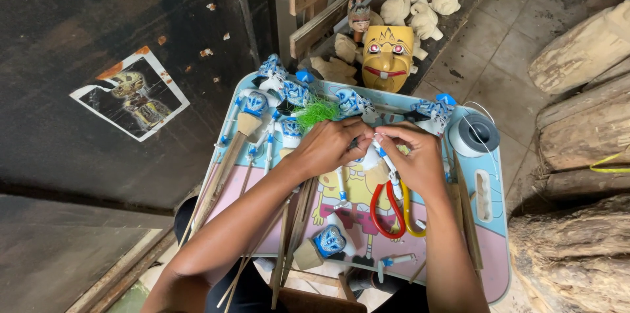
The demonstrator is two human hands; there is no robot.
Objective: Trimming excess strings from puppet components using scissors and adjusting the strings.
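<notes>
Two hands meet over a crowded lap tray, pinching a small white and blue puppet.

The left hand (331, 146) and right hand (415, 159) close their fingertips on the puppet (374, 149) at the middle of the tray (495, 247), which lies across the person's lap. Little open room is left: more blue and white puppets (275, 93) on thin sticks (223, 175) fill the tray's left side and far edge, red and yellow scissors (390, 211) lie just under the right hand, and a spool of thread (474, 134) sits at the right edge. A tuft of green fibre (315, 113) lies just beyond the left hand. Past the tray stand a yellow mask (387, 57) and pale carved figures (423, 4); logs (581, 129) crowd the right, a dark wall the left, over a tiled floor.
</notes>
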